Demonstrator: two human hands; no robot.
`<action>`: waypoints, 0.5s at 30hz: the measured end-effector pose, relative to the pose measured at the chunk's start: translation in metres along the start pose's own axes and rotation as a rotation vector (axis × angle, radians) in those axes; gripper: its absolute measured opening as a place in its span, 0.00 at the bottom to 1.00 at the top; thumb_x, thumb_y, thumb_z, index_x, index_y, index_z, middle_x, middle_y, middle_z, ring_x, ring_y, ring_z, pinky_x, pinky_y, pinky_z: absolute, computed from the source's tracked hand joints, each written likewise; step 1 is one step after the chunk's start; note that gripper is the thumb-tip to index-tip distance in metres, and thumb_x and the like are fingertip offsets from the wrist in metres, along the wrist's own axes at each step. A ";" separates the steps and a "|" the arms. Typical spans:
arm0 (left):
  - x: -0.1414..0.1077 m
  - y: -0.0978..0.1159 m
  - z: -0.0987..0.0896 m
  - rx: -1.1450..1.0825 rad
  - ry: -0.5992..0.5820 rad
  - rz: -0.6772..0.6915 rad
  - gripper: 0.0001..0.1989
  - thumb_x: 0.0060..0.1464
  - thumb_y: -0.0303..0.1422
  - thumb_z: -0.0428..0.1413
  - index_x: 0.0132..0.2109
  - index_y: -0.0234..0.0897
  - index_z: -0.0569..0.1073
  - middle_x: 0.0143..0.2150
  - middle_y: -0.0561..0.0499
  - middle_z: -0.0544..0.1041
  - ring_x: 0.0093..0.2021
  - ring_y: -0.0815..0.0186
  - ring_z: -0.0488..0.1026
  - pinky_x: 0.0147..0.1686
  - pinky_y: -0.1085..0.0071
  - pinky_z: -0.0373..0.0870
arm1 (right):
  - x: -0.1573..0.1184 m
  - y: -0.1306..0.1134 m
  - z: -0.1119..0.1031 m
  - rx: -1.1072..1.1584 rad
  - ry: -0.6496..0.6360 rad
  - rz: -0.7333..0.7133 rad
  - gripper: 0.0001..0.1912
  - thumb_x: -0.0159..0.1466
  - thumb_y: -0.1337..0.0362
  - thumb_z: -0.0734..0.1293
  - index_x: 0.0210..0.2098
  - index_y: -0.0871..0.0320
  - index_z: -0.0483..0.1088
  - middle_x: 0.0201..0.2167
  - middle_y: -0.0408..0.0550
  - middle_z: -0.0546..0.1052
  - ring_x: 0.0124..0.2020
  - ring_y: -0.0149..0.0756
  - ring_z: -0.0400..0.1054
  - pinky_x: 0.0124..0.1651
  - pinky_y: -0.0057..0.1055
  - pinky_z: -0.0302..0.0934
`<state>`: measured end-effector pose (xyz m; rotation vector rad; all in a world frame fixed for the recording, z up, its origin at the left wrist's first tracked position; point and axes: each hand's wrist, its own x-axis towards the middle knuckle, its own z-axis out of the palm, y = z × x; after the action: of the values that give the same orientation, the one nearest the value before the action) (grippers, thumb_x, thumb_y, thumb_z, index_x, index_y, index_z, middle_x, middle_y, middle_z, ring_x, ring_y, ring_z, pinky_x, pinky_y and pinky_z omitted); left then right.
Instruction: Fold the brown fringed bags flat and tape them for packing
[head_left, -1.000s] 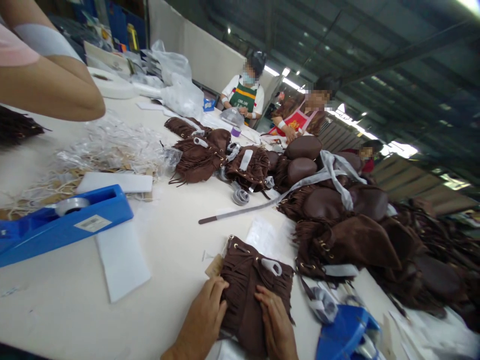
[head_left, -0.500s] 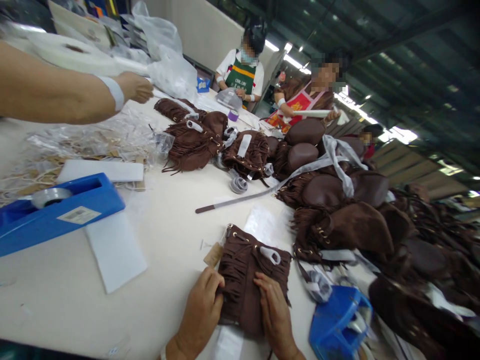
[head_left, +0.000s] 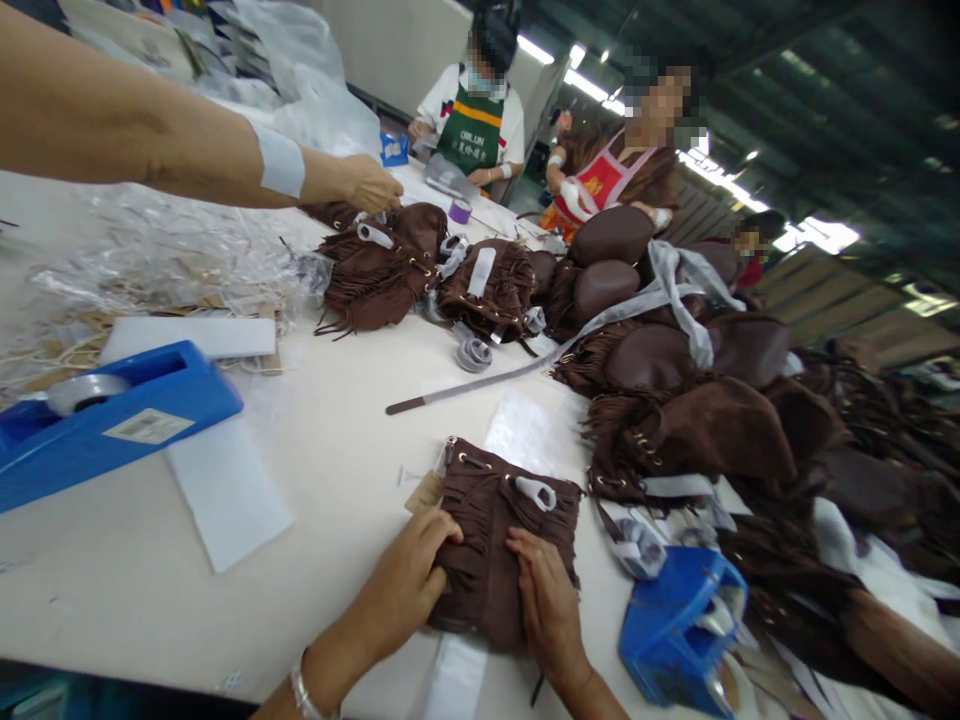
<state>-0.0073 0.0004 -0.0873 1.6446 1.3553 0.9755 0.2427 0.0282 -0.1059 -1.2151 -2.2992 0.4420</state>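
Note:
A dark brown fringed bag [head_left: 491,590] lies on the table in front of me, with gold eyelets and a drawstring near its top. The toggle on it is wrapped in white padding [head_left: 536,492]. At the bag's left edge, my left hand [head_left: 409,570] has its bent fingers and thumb closed on the fringe. My right hand [head_left: 551,600] rests with outstretched fingers on the front, toward the right side. A brown paper tag [head_left: 426,490] sticks out by the upper left corner. Clear plastic [head_left: 517,430] and a white strip [head_left: 455,680] show beyond and below the bag.
A blue tape dispenser [head_left: 120,420] and white foam sheet [head_left: 229,495] lie left; another dispenser [head_left: 682,630] stands right. Brown bags [head_left: 697,430] pile up on the right. A co-worker's arm [head_left: 187,140] reaches across the upper left, another's arm [head_left: 900,640] shows lower right.
The co-worker's arm at upper left has reached farther right, over the bags. Another person's arm has appeared at lower right. My left fingers have moved slightly farther onto the fringe.

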 end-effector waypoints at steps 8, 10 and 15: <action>0.000 0.001 0.016 0.034 0.132 -0.078 0.17 0.32 0.18 0.42 0.32 0.41 0.60 0.35 0.52 0.67 0.39 0.62 0.65 0.40 0.65 0.62 | -0.001 -0.002 0.001 0.013 0.000 0.031 0.20 0.67 0.74 0.54 0.54 0.53 0.65 0.54 0.52 0.69 0.58 0.41 0.62 0.58 0.44 0.63; -0.007 -0.002 0.026 0.057 0.223 -0.076 0.18 0.33 0.18 0.42 0.33 0.41 0.61 0.35 0.51 0.66 0.40 0.61 0.64 0.41 0.64 0.61 | 0.000 -0.002 0.001 0.009 0.006 0.036 0.20 0.67 0.74 0.55 0.54 0.53 0.65 0.54 0.52 0.70 0.57 0.41 0.63 0.57 0.44 0.63; -0.015 -0.010 0.039 0.064 0.357 -0.103 0.16 0.35 0.17 0.43 0.32 0.41 0.61 0.33 0.52 0.65 0.39 0.62 0.63 0.40 0.66 0.61 | 0.000 -0.003 0.001 0.006 0.019 0.038 0.21 0.65 0.76 0.54 0.53 0.54 0.66 0.54 0.53 0.70 0.57 0.41 0.64 0.58 0.44 0.64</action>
<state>0.0228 -0.0168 -0.1132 1.4761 1.7046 1.2157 0.2404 0.0263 -0.1058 -1.2567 -2.2606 0.4485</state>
